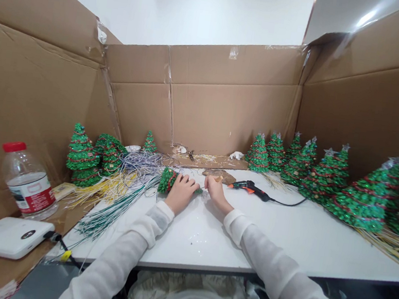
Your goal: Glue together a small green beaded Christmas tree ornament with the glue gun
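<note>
A small green tree [168,180] with red garland lies on its side on the white tabletop [195,239]. Wrapped over it is my left hand [181,194], its fingers holding the tree down. Close by on the right, my right hand [215,191] is closed in a pinch around a small tan handle [219,178]. A thin tip seems to run from that pinch toward the pointed end of the tree; its contact there is too small to make out. Behind my right hand is a flat brown piece [230,177].
An orange and black glue gun [249,188] with a cord lies right of my hands. Finished-looking trees [362,198] stand at right, others [80,153] at left. Green wires [118,210] and yellow wires [106,185] spread at left, near a bottle [29,183] and white power bank [7,237].
</note>
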`<action>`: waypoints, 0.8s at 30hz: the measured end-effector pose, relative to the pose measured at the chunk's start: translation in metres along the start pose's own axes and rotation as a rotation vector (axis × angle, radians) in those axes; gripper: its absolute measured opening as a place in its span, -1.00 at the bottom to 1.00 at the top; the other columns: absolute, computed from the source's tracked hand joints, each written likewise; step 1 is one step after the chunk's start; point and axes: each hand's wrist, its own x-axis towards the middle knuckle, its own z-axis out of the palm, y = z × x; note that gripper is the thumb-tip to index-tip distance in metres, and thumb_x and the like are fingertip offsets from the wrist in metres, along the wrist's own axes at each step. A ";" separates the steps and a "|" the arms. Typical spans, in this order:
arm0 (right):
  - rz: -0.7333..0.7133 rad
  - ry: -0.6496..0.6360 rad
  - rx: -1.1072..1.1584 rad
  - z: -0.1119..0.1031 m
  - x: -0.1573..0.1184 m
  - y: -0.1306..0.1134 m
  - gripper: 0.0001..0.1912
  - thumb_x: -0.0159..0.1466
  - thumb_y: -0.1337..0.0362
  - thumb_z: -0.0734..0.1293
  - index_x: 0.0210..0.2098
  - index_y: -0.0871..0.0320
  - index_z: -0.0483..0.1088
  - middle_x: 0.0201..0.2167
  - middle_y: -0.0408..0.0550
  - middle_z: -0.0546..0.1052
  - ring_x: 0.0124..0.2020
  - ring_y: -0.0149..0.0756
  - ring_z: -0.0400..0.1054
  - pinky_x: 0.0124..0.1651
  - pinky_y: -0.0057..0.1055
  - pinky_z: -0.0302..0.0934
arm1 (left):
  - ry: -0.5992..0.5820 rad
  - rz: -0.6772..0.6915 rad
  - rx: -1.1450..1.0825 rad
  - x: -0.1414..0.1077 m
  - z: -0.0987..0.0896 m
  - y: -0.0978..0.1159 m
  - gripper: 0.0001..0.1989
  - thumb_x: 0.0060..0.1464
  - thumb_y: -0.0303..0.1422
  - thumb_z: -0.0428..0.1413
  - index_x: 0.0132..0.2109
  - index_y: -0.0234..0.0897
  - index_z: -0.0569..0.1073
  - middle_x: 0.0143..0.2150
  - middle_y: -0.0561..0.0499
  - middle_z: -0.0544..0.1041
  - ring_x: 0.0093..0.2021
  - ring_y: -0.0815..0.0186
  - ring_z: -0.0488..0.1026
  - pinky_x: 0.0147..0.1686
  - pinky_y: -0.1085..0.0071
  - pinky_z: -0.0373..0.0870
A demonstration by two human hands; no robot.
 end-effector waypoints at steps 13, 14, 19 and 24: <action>0.021 0.001 0.038 0.001 -0.001 0.000 -0.74 -0.08 0.34 0.07 -0.86 0.11 0.10 -0.81 -0.20 0.15 -0.65 -0.42 0.06 -0.51 -0.44 -0.05 | 0.045 -0.051 -0.030 -0.001 0.004 -0.002 -0.83 0.09 -0.49 -0.07 -0.19 -0.22 0.34 -0.30 -0.02 0.46 -0.14 0.19 0.25 -0.04 0.20 0.08; 0.022 -0.003 0.044 0.001 -0.002 0.000 -0.75 -0.08 0.33 0.07 -0.85 0.11 0.11 -0.80 -0.21 0.14 -0.65 -0.43 0.05 -0.52 -0.44 -0.06 | 0.046 -0.062 -0.039 -0.002 0.004 -0.003 -0.83 0.08 -0.49 -0.07 -0.19 -0.22 0.35 -0.31 -0.02 0.46 -0.14 0.19 0.25 -0.04 0.21 0.08; 0.049 -0.043 0.112 0.004 -0.004 0.000 -0.85 -0.05 0.29 0.11 -0.72 0.11 0.15 -0.80 -0.29 0.07 -0.70 -0.46 -0.03 -0.60 -0.47 -0.16 | 0.069 -0.131 -0.095 -0.003 0.006 -0.007 -0.85 0.07 -0.47 -0.05 -0.21 -0.22 0.35 -0.28 0.00 0.48 -0.11 0.18 0.24 -0.03 0.19 0.07; 0.083 -0.046 0.198 0.004 -0.004 0.000 -0.88 -0.04 0.26 0.14 -0.67 0.11 0.15 -0.81 -0.31 0.08 -0.73 -0.48 -0.04 -0.63 -0.50 -0.18 | 0.078 -0.140 -0.117 -0.004 0.007 -0.007 -0.83 0.07 -0.47 -0.05 -0.19 -0.21 0.36 -0.28 0.01 0.49 -0.10 0.18 0.24 -0.03 0.20 0.07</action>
